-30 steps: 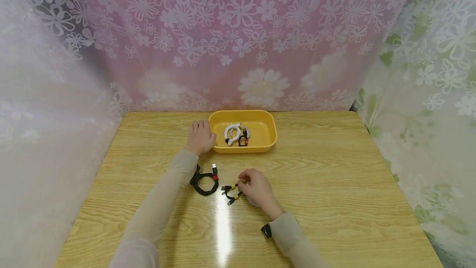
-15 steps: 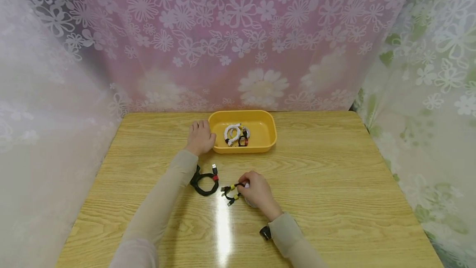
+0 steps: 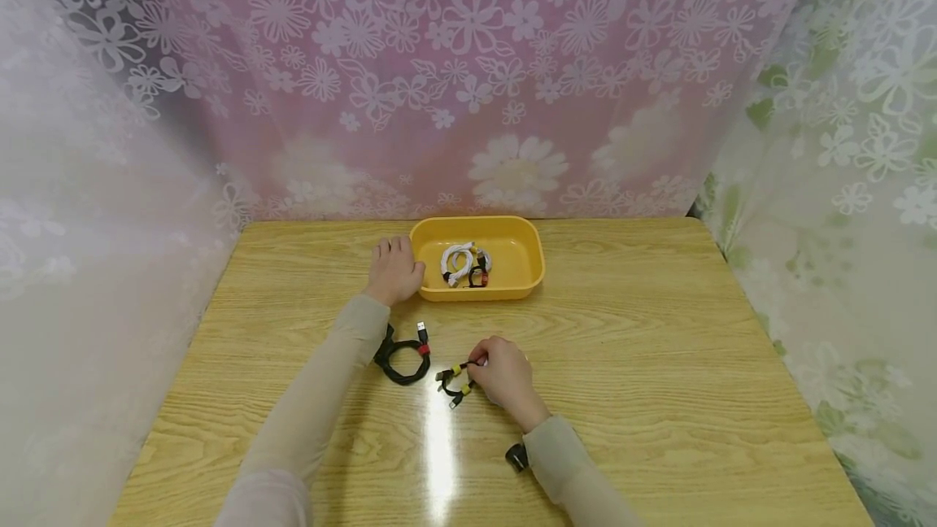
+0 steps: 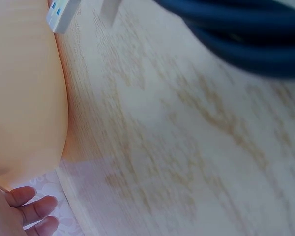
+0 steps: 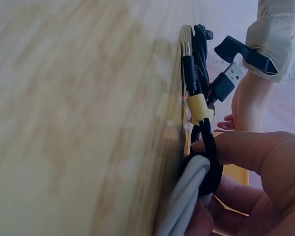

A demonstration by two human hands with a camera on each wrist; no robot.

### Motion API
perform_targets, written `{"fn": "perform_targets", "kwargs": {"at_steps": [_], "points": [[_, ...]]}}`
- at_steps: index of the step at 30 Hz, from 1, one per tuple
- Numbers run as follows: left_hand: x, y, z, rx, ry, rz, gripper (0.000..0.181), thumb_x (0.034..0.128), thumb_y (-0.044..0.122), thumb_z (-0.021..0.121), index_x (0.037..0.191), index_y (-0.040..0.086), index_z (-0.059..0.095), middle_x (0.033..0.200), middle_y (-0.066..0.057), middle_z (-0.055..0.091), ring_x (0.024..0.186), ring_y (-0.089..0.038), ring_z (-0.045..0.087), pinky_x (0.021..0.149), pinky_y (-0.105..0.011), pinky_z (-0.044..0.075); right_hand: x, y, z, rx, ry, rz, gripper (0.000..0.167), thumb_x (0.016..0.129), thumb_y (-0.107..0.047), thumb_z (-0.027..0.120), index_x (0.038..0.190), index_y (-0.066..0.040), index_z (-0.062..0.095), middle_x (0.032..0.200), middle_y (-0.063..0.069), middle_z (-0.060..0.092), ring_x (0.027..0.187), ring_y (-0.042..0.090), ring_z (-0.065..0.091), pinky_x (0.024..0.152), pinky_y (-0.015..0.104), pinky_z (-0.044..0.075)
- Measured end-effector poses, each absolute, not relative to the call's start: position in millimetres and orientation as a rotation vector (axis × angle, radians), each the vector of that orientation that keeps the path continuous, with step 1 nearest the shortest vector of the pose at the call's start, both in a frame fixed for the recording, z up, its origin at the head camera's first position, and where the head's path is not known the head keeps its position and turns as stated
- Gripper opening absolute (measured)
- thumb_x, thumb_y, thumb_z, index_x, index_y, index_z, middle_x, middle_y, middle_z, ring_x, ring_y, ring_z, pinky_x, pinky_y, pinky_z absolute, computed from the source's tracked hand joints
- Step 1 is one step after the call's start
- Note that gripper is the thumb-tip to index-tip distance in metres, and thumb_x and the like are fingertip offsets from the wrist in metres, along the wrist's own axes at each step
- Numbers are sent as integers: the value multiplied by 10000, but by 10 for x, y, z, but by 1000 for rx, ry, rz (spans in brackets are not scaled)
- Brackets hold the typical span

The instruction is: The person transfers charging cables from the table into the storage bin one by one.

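In the head view my left hand [image 3: 394, 271] rests against the left side of the yellow tray [image 3: 479, 294], fingers relaxed. The left wrist view shows its fingers [image 4: 38, 209] beside the tray's wall [image 4: 24, 93]. My right hand [image 3: 505, 376] pinches a black cable [image 3: 452, 391] with yellow bands, low over the table. In the right wrist view, thumb and fingers close round a black part where a white cable [image 5: 184, 199] joins; a yellow band [image 5: 198, 107] shows above. The palm hides part of it in the head view.
A coiled black cable [image 3: 405, 379] with a red band lies between the left sleeve and my right hand. Inside the tray are a white coiled cable [image 3: 445, 260] and a small black one [image 3: 472, 277] with a red band. Floral curtains [image 3: 476, 63] hang around the table [image 3: 659, 364].
My right hand and wrist have shifted slightly left, and the yellow-banded cable ends have tilted a little. The pale coil seen below that hand before is now hidden. My left hand stays still.
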State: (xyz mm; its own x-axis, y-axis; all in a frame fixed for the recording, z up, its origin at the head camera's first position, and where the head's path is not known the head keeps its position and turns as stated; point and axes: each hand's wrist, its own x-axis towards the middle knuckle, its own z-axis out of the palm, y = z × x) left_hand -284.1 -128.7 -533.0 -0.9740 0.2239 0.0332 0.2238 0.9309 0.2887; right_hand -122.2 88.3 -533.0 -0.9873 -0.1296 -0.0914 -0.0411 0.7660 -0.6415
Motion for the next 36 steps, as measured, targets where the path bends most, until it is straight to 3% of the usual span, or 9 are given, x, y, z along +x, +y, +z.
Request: {"fn": "perform_targets", "kwargs": {"at_steps": [11, 22, 31, 36], "points": [[-2848, -1291, -5343, 346, 3088, 452, 294, 991, 236, 367, 1133, -15, 425, 1114, -211, 453, 1056, -401, 372, 938, -495, 287, -1242, 916, -5382, -104, 2809, -1118, 51, 804, -150, 764, 780, -167, 722, 710, -54, 604, 613, 110, 523, 537, 300, 421], [-2847, -1284, -5326, 342, 3077, 448, 297, 993, 245, 365, 1134, -10, 422, 1129, -212, 449, 1083, -407, 369, 941, -496, 285, -1230, 937, -5329, -126, 2787, -1209, 72, 792, -176, 771, 810, -111, 747, 704, -63, 622, 573, 104, 511, 522, 306, 408], [-2853, -1296, -5336, 350, 3080, 444, 256, 999, 247, 370, 1091, 11, 410, 1081, -188, 435, 1030, -384, 358, 925, -487, 283, -1238, 922, -5296, -71, 2771, -1305, 42, 774, -148, 790, 777, -167, 753, 723, -67, 659, 623, 100, 552, 581, 317, 439], [-2846, -1298, -5324, 353, 3074, 445, 243, 999, 243, 366, 1076, 15, 405, 1068, -184, 432, 1016, -382, 355, 918, -484, 281, -1255, 925, -5311, -59, 2730, -1371, 41, 778, -116, 779, 782, -145, 750, 709, -43, 675, 621, 93, 592, 597, 320, 477]]}}
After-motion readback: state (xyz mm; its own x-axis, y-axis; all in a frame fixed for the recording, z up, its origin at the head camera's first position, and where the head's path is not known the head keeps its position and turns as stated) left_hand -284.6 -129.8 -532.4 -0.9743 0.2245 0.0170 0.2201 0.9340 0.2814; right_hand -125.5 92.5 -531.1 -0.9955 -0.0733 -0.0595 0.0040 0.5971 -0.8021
